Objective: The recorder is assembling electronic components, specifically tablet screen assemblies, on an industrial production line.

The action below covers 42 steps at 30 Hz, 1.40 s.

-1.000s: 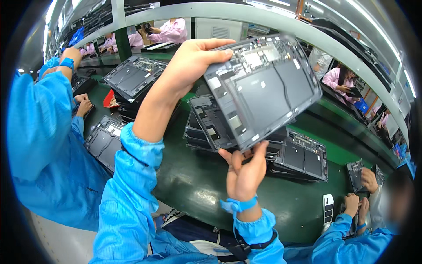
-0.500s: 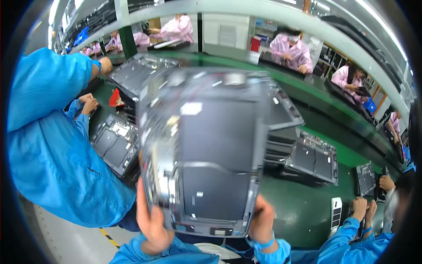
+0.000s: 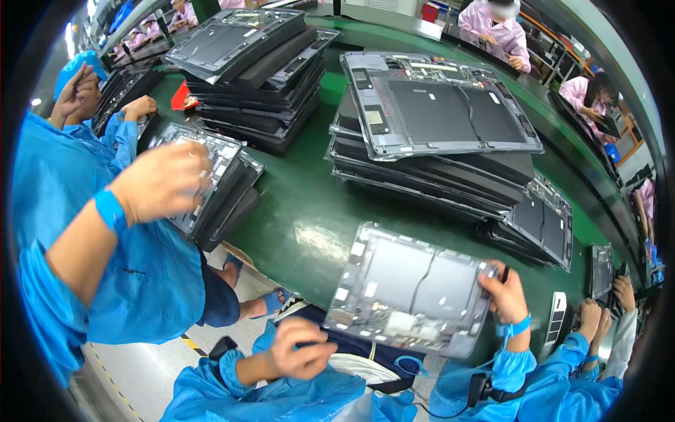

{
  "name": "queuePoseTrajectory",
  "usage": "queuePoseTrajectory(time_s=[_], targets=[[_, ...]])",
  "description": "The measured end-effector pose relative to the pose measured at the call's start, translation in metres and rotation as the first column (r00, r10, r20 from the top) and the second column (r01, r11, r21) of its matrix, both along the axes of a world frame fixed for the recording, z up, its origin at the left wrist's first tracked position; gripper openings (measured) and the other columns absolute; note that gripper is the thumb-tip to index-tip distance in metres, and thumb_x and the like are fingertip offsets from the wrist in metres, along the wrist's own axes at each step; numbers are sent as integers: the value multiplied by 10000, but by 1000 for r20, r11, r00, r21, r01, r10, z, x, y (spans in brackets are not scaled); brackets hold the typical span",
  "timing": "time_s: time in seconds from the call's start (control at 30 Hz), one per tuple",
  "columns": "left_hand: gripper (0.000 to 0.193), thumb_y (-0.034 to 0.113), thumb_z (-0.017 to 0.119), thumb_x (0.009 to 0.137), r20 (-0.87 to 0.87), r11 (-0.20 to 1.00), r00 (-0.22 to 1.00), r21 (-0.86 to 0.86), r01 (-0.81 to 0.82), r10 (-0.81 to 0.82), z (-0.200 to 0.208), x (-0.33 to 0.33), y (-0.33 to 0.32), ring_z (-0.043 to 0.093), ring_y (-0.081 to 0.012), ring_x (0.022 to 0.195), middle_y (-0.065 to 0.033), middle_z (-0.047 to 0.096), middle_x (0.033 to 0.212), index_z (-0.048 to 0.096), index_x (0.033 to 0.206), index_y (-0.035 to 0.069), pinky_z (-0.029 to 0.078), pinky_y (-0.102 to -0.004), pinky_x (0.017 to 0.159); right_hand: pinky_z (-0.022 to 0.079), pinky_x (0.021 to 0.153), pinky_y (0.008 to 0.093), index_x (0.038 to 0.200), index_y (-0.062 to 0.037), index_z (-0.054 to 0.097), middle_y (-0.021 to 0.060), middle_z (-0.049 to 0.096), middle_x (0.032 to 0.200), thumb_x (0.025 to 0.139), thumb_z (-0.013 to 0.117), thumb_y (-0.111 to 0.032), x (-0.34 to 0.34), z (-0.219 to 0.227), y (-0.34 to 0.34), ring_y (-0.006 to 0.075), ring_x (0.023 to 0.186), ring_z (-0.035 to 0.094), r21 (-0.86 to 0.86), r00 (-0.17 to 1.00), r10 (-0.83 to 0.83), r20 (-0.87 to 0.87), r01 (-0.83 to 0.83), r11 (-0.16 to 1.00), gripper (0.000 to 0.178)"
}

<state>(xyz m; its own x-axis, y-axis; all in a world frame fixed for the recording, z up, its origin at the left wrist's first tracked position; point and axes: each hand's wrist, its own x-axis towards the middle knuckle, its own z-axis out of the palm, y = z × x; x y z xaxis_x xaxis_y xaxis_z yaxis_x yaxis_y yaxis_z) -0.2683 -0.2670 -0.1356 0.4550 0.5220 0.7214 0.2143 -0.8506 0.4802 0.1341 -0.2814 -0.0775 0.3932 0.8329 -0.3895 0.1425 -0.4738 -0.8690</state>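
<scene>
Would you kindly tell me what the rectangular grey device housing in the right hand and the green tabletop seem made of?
The rectangular grey device housing could be satin metal or plastic, from its muted sheen. The smooth green tabletop may be rubber or vinyl, showing soft, blurred highlights.

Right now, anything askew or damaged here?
Yes, askew: the centre stack of open device chassis isn't squared; its top chassis sits twisted over those beneath. The held chassis, slightly blurred, shows no clear damage.
</scene>
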Motion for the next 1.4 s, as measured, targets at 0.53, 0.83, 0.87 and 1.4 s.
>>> queuePoseTrajectory(time_s=[0.53,0.83,0.87,1.4], targets=[[119,93,610,777,-581,939,757,-34,343,-298,71,80,127,535,-220,904,-67,520,902,569,878,48,444,-343,811,482,622,228,958,42,635,76,646,792,1049,462,-241,-105,13,-15,90,628,577,311,971,102,-218,-30,950,344],[192,118,641,756,-544,935,800,77,347,-252,51,123,133,598,-219,890,-45,571,921,615,942,79,461,-327,797,575,632,282,988,31,708,131,738,866,849,716,8,-122,12,-6,189,702,714,368,934,280,219,-345,863,142],[182,128,649,754,-390,954,886,57,294,-250,53,116,134,587,-208,880,-38,560,902,611,927,85,455,-327,779,557,595,276,964,1,724,114,735,822,820,743,-4,-119,14,-7,196,661,708,297,764,299,572,-532,793,145],[122,179,743,801,-318,949,896,-155,273,-310,43,77,107,570,-180,838,11,587,897,674,882,120,439,-323,755,510,524,322,971,-38,680,82,669,807,754,778,-9,-139,-5,-8,226,639,646,324,537,126,834,-662,675,240]])
